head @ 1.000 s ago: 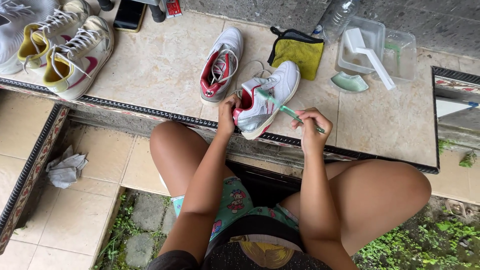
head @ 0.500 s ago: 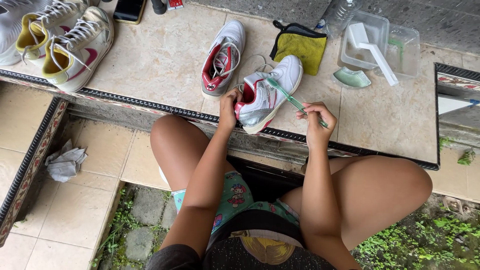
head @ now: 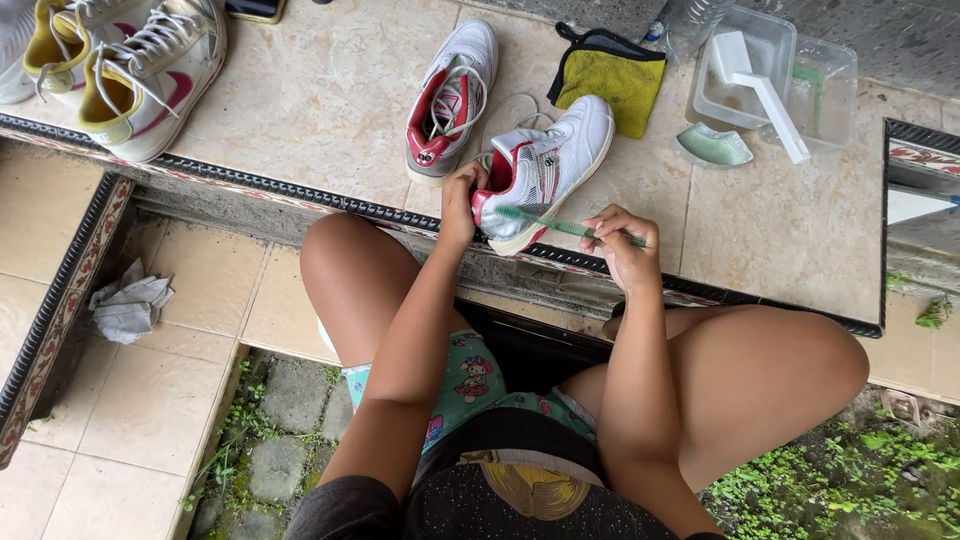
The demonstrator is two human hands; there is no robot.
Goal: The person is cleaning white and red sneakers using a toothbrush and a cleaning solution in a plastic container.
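My left hand (head: 461, 197) grips the heel of a white and red sneaker (head: 556, 158) lying on its side on the tiled ledge (head: 330, 110). My right hand (head: 622, 243) holds a green toothbrush (head: 555, 224) whose bristle end rests against the sneaker's side near the heel. The matching white and red sneaker (head: 452, 96) stands just left of it, laces loose.
A yellow cloth (head: 610, 80) lies behind the held sneaker. Two clear plastic tubs (head: 770, 80) with a white brush and a green soap piece (head: 712, 147) sit at the right. Yellow-lined sneakers (head: 140, 70) stand far left. A crumpled rag (head: 128, 303) lies on the lower floor.
The toothbrush head has slid down along the sneaker's side toward the heel. My right hand has dropped lower and nearer to me. My left hand keeps its grip.
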